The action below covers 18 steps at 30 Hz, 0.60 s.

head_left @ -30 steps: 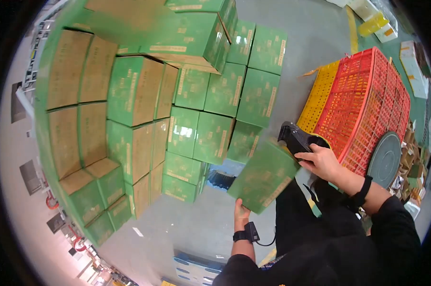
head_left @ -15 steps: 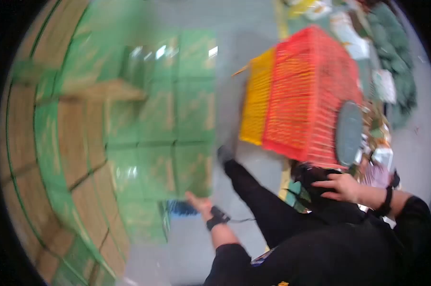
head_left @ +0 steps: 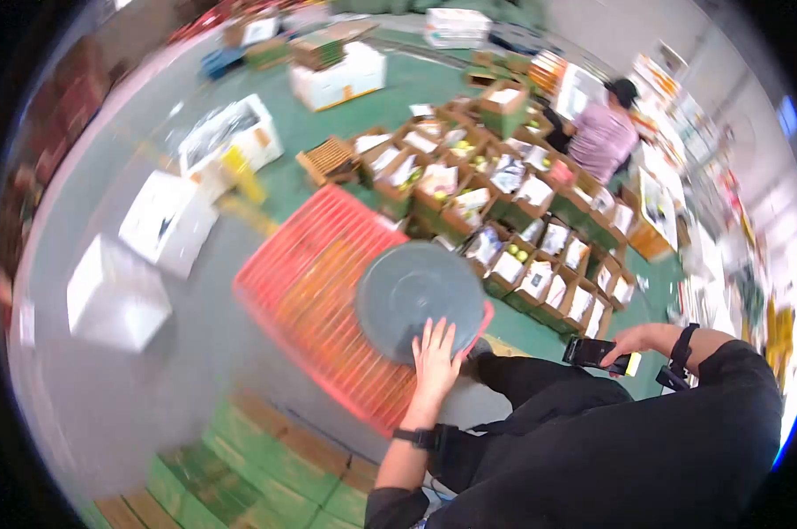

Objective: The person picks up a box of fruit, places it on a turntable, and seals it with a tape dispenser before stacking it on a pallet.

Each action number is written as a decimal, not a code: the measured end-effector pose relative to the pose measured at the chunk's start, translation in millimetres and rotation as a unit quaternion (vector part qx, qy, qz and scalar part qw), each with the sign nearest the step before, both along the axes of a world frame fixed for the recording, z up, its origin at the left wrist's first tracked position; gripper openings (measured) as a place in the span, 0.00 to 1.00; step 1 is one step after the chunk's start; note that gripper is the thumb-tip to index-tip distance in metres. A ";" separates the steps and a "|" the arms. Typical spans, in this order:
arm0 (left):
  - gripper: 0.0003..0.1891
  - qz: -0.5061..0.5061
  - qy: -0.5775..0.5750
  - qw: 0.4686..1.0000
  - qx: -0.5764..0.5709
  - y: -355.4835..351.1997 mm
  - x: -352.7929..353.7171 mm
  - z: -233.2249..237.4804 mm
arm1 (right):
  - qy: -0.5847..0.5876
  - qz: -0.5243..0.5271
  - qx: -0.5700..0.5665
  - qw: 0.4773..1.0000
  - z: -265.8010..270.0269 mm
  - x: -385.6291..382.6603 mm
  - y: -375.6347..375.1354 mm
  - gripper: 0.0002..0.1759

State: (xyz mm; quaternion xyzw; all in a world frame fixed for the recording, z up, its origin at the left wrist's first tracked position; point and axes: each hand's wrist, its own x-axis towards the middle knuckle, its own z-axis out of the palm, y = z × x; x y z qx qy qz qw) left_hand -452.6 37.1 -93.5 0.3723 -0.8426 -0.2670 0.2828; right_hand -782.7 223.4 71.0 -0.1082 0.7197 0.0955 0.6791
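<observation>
My left hand (head_left: 435,357) lies with fingers outstretched over the near edge of a round grey plastic lid (head_left: 416,286). That lid rests on the upturned slatted face of a red plastic crate (head_left: 306,256), overhanging toward the open cartons. Lower right, beside my leg, my right hand (head_left: 623,346) has its fingers wrapped round a black handheld object with a yellow end (head_left: 585,353); its exact kind is blurred. Both wrists wear black bands.
Rows of open cartons (head_left: 500,286) with green fruit and white papers stand beyond the crate. A person in a pink top (head_left: 603,141) is among them. White foam boxes (head_left: 169,220) sit on the left floor. Green cartons (head_left: 240,480) are stacked at bottom left.
The view has swung from the stacked green cartons toward the open cartons. My left hand has come onto the grey lid. My right hand has lowered, and the black object now shows in it.
</observation>
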 end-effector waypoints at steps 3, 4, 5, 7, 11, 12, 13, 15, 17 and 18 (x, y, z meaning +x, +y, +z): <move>0.35 -0.126 -0.174 0.974 -0.072 -63.3 -99.2 -18.0 | 0.005 -0.105 -0.039 0.994 -45.4 -75.3 78.0 0.21; 0.39 -0.145 -0.237 0.956 -0.095 -88.0 -127.8 -30.3 | 0.001 -0.144 -0.045 0.989 -47.3 -86.0 94.2 0.21; 0.41 -0.164 -0.275 0.944 -0.081 -108.6 -148.1 -39.7 | 0.053 -0.151 -0.068 0.985 -37.6 -95.3 106.3 0.21; 0.45 -0.198 -0.342 0.918 -0.041 -139.9 -162.8 -51.6 | 0.141 -0.170 -0.102 0.970 -54.9 -112.5 153.2 0.23; 0.47 -0.198 -0.414 0.888 0.023 -153.9 -155.9 -47.8 | 0.304 -0.088 -0.135 0.939 -49.8 -123.7 191.6 0.26; 0.47 -0.194 -0.416 0.888 0.029 -153.6 -145.9 -48.8 | 0.331 -0.101 -0.140 0.927 -53.1 -126.8 199.3 0.27; 0.48 -0.197 -0.416 0.887 0.020 -150.2 -133.6 -50.0 | 0.370 -0.118 -0.169 0.906 -47.5 -128.1 197.6 0.27; 0.49 -0.210 -0.424 0.881 -0.002 -137.5 -110.2 -52.6 | 0.416 -0.182 -0.151 0.878 -58.6 -129.8 207.5 0.26; 0.50 -0.233 -0.436 0.869 -0.025 -134.4 -100.0 -51.2 | 0.364 -0.411 -0.216 0.807 -74.3 -129.5 216.8 0.20; 0.48 -0.232 -0.452 0.861 -0.003 -131.0 -92.4 -49.7 | 0.361 -0.420 -0.209 0.806 -79.7 -128.2 225.1 0.20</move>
